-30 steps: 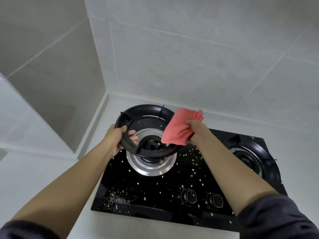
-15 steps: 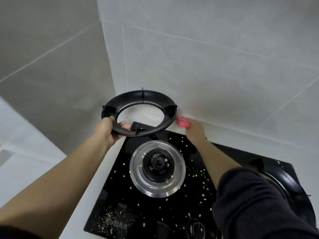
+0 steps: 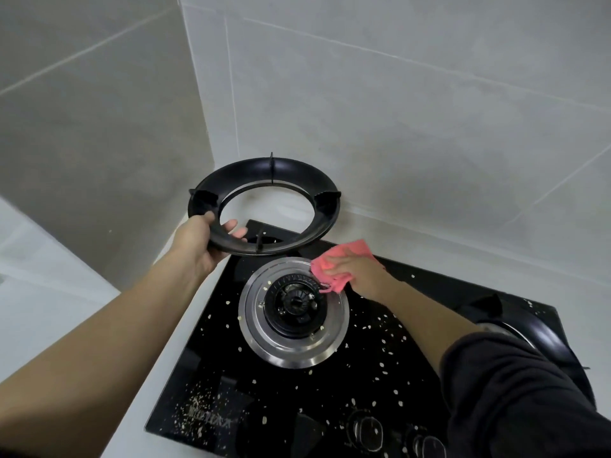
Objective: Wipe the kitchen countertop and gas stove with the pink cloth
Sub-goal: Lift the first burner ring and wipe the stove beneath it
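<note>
Pressing pink cloth [image 3: 334,264] onto crumb-speckled black stove [image 3: 380,358], left fingers [image 3: 231,226] gripping lifted ring [image 3: 264,206].

Left hand [image 3: 198,241] raised, fingers curled in a grip; right hand [image 3: 358,271] flat, palm down, arm outstretched

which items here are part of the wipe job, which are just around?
In the job: pink cloth under right hand; gas stove; pan support ring lifted by left hand; countertop.
Just around: tiled wall; stove knobs.

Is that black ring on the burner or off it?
Off: the left hand holds the black ring above the bare left burner.
</note>
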Tool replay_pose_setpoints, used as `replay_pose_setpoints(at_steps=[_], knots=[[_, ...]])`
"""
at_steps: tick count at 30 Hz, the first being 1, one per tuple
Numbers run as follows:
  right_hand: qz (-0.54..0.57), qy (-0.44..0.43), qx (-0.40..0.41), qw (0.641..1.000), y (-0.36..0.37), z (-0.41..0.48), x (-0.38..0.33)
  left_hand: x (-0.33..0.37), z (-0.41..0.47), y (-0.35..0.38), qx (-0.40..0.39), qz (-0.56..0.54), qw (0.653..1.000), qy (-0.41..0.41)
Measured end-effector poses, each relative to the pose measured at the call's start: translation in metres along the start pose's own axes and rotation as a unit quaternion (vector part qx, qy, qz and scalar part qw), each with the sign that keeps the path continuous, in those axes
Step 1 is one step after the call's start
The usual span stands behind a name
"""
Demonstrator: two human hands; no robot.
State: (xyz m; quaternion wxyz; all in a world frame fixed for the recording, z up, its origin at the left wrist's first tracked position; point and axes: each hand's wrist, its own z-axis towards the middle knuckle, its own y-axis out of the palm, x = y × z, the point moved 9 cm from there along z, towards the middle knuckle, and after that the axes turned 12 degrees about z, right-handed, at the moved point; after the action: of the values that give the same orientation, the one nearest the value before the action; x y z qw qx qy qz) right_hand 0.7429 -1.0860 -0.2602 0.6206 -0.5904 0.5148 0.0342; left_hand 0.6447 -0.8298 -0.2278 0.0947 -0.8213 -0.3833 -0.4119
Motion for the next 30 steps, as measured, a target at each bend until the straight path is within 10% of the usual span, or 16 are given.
replay_pose_setpoints(at_steps=[11, 16, 20, 24, 30], knots=[[-0.036, 0.12, -0.19, 0.974, 0.017, -0.124, 0.011, -0.006, -0.039, 0.032, -0.025, 0.003, 1.0, -0.001], [0.078, 0.253, 0.022, 0.964, -0.059, -0.105, 0.048, -0.009, -0.045, 0.036, -0.036, -0.002, 0.999, 0.014], [-0.033, 0.24, 0.212, 0.947, -0.101, -0.092, 0.084, -0.017, -0.04, 0.03, -0.034, -0.019, 0.999, 0.022], [-0.078, 0.315, 0.138, 0.936, -0.068, -0.083, 0.111, -0.029, -0.031, 0.019, -0.025, -0.031, 0.999, 0.037], [0.126, 0.202, 0.088, 0.967, 0.001, -0.109, 0.058, -0.04, -0.028, 0.013, -0.027, -0.043, 0.998, 0.044]])
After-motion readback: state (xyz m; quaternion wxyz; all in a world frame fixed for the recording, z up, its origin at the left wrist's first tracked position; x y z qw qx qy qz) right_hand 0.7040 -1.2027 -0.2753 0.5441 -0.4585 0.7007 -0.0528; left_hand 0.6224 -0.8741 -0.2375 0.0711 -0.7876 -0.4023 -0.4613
